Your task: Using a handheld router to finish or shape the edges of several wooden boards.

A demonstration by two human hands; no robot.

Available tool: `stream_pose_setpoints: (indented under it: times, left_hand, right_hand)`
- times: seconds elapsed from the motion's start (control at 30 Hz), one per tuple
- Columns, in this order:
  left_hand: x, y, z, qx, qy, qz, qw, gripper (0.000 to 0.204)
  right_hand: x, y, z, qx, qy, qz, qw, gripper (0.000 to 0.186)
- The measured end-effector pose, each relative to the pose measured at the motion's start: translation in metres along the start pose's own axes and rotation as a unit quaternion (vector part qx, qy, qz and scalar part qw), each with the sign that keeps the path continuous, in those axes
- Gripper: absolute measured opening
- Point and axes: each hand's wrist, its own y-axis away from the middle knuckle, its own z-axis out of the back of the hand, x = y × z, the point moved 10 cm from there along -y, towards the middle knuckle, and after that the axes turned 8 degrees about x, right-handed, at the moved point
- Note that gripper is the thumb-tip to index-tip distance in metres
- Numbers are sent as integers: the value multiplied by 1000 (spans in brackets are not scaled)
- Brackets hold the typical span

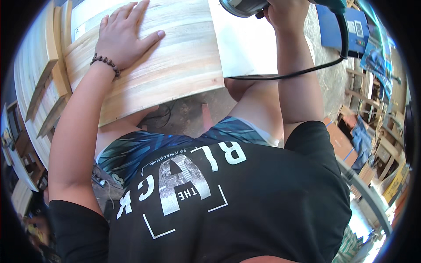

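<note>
My left hand [123, 40] lies flat with fingers spread on a pale, light-grained wooden board [177, 65] over my lap. At the top edge of the view my right hand [283, 13] grips a power tool with a teal body and silver base [243, 6], held over a white surface [245, 48] right of the board; the tool is partly cut off. Its black cable [307, 70] loops down across my right forearm toward the board's lower right corner.
Overlapping pale boards [37, 74] stand at the left. A blue machine [333, 28] with a small panel sits at the upper right. Wooden offcuts [381, 158], a brown sheet [340, 142] and a grey metal rail [368, 197] fill the right side. More cables lie on the floor beneath me.
</note>
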Motion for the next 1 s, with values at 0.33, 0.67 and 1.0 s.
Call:
stream_pose_setpoints:
  times: [0.33,0.67,1.0]
  left_hand:
    - [7,-6,-4,-12,-8,-24,1000,84]
    - [-2,1,21,44,62,33,997,91]
    - [1,2,21,56,87,37,994,90]
  right_hand:
    - [2,81,-17,42,65,6,997,45]
    - [-12,111,-58,223,-149,58,962,54]
    - [-25,119,-46,185,20,48,981,67]
